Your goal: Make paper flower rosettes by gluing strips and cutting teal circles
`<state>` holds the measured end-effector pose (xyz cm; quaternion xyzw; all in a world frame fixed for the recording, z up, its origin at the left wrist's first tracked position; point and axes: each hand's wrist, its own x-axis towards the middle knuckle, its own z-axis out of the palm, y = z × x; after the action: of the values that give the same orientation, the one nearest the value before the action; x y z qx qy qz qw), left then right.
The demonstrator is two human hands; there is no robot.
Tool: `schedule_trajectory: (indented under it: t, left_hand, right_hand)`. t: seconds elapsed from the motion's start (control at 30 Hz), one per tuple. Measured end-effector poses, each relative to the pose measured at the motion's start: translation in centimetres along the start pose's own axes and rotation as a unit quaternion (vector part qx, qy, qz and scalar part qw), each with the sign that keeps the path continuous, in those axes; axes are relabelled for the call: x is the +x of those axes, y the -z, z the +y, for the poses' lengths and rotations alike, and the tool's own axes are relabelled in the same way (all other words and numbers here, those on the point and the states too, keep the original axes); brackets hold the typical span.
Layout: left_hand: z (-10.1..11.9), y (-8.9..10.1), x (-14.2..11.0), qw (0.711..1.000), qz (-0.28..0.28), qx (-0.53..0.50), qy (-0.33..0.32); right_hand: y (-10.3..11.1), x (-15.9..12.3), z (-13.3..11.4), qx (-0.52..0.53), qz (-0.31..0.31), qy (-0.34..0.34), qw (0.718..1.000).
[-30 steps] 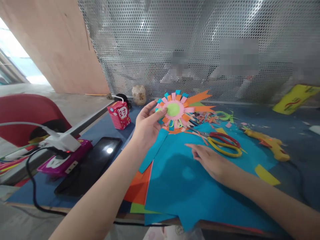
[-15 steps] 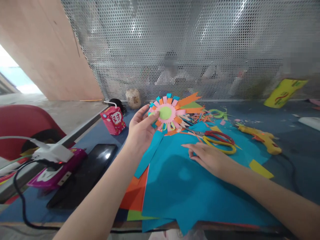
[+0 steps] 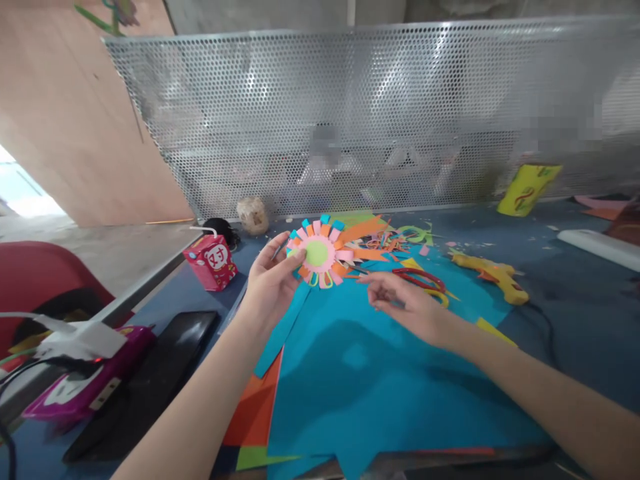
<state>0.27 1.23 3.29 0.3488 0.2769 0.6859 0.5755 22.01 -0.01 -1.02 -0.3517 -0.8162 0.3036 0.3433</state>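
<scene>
My left hand [image 3: 270, 280] pinches the left edge of a paper rosette [image 3: 320, 253], thumb on the front. The rosette has a green centre, a pink ring and looped strips of blue, pink, orange and green around it. Two notched orange tails stick out to its right. To the right of it hovers my right hand [image 3: 407, 303] above a large blue paper sheet [image 3: 350, 400]; its index finger points towards the rosette, the other fingers are loosely bent, and nothing shows in it. Scissors [image 3: 423, 275] with red and yellow handles lie just behind that hand, which partly hides them.
A yellow glue gun [image 3: 493, 275] with a cord lies on the right. Paper scraps [image 3: 383, 241] are heaped behind the rosette. On the left are a pink drink carton [image 3: 211, 262], a black phone [image 3: 150, 380] and a purple power strip [image 3: 85, 393]. A perforated metal screen [image 3: 350, 87] stands behind.
The camera view has tilted up and shifted, so the table sits lower. My right hand has come closer to the rosette, its index finger now near the rosette's lower right side. My left hand keeps its hold.
</scene>
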Motion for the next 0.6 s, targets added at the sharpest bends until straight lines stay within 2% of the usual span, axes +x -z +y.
schedule_trajectory:
  t: [0.07,0.13,0.27,0.37,0.5,0.6]
  left_hand:
    - [-0.3,0.1,-0.1,0.998,-0.052,0.023,-0.008]
    - [-0.5,0.2,-0.2,0.993,-0.108,0.046,-0.011]
    - [-0.7,0.4,-0.2,0.984,-0.149,0.088,-0.033]
    - [-0.7,0.4,0.0,0.970,-0.168,0.151,-0.092]
    - [-0.3,0.4,-0.2,0.933,-0.206,0.236,-0.176]
    - [0.0,0.3,-0.5,0.913,-0.206,0.269,-0.225]
  right_hand:
    - [0.4,0.5,0.0,0.105,0.061,-0.034,0.992]
    - [0.8,0.7,-0.1,0.187,0.086,-0.070,0.976]
    - [1.4,0.5,-1.0,0.302,0.055,-0.068,0.949]
    - [1.5,0.2,-1.5,0.331,0.040,-0.065,0.941]
    - [1.5,0.1,-1.3,0.344,0.063,-0.059,0.935]
    - [1.6,0.3,-1.0,0.365,0.082,-0.052,0.926]
